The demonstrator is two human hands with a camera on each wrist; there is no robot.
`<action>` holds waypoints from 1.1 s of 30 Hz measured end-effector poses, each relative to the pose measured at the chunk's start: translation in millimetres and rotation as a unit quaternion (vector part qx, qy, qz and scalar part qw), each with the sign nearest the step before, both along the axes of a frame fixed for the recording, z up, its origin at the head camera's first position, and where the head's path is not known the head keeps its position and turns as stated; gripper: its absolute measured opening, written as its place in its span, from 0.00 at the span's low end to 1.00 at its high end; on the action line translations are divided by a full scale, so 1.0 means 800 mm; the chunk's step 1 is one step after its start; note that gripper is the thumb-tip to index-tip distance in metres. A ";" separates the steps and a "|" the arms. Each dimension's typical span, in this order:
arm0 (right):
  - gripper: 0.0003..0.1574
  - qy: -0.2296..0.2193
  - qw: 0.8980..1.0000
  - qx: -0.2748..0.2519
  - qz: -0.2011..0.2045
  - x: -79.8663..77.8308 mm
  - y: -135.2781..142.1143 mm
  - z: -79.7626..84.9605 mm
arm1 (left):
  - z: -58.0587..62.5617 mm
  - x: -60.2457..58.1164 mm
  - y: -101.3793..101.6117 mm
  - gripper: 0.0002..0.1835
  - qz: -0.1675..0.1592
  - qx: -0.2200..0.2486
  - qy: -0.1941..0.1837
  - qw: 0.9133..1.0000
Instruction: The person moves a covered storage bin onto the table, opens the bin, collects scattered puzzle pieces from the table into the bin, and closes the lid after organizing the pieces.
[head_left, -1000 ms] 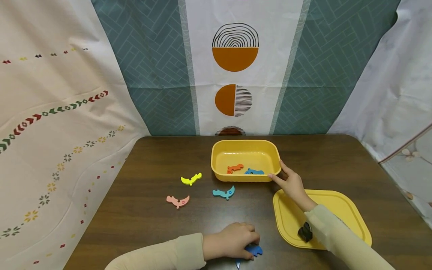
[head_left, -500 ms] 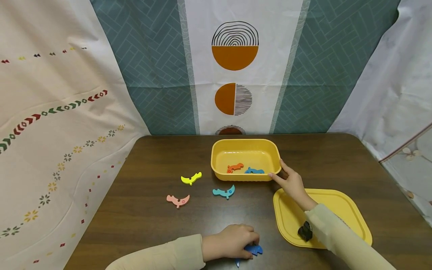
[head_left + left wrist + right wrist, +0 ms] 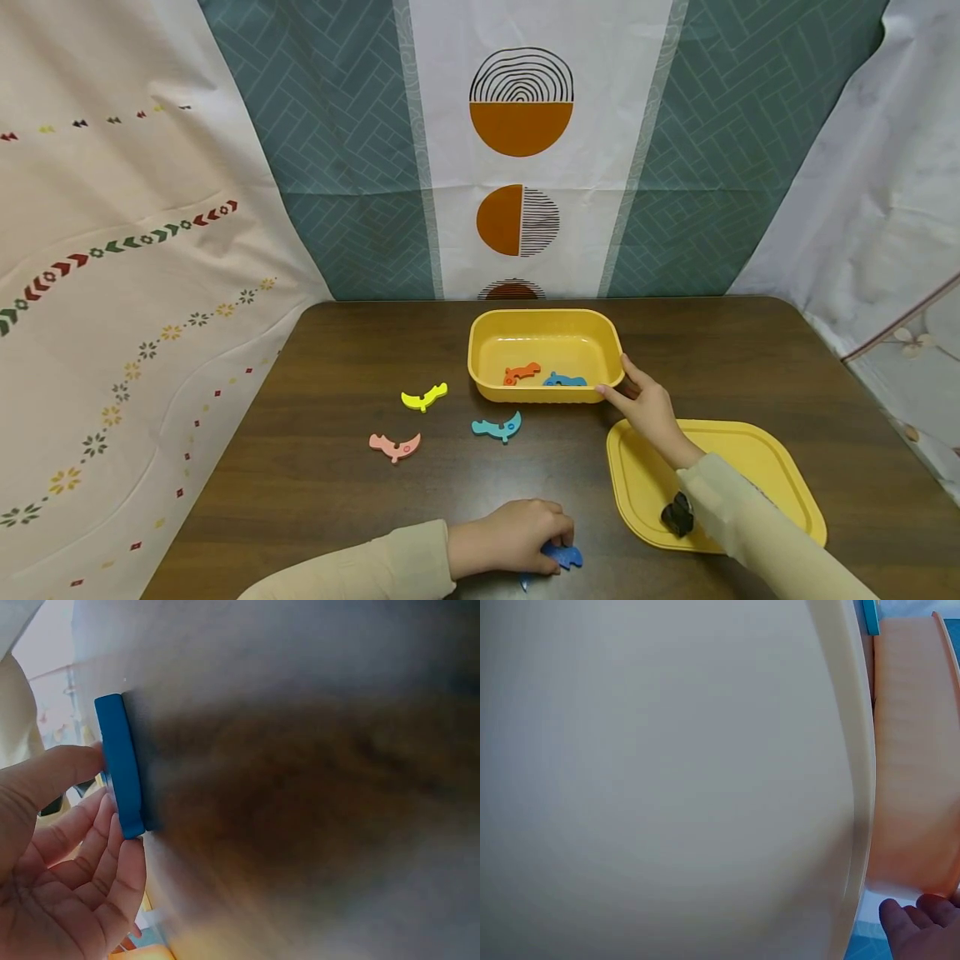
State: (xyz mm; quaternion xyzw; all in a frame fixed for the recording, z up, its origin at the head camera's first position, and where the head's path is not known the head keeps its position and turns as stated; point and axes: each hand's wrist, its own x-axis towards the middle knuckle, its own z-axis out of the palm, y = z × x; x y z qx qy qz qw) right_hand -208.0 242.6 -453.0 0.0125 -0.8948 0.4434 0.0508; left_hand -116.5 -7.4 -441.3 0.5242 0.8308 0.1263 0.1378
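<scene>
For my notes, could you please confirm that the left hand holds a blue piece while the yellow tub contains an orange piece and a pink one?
One colour is wrong: in the head view, the yellow tub contains an orange piece and a blue piece, not pink.

With my left fingers [image 3: 553,533] pinching the dark blue piece [image 3: 567,557] low on the table [image 3: 300,517], I have bare wood up ahead to the yellow box [image 3: 540,397], where only the teal piece [image 3: 498,432] lies before its near wall. Farther left, the pink piece [image 3: 395,453] and bright yellow piece [image 3: 423,402] lie flat with gaps between. On the right, the lid [image 3: 750,454], the black object [image 3: 678,517] on it and my right sleeve [image 3: 750,517] obstruct; my right hand [image 3: 648,410] covers the box's near right corner. The box is open above, roomiest toward its far side.
</scene>
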 end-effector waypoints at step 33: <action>0.49 0.003 1.000 -0.008 -0.003 0.001 0.000 -0.002 | 0.005 -0.023 0.004 0.09 0.042 0.035 -0.023 0.998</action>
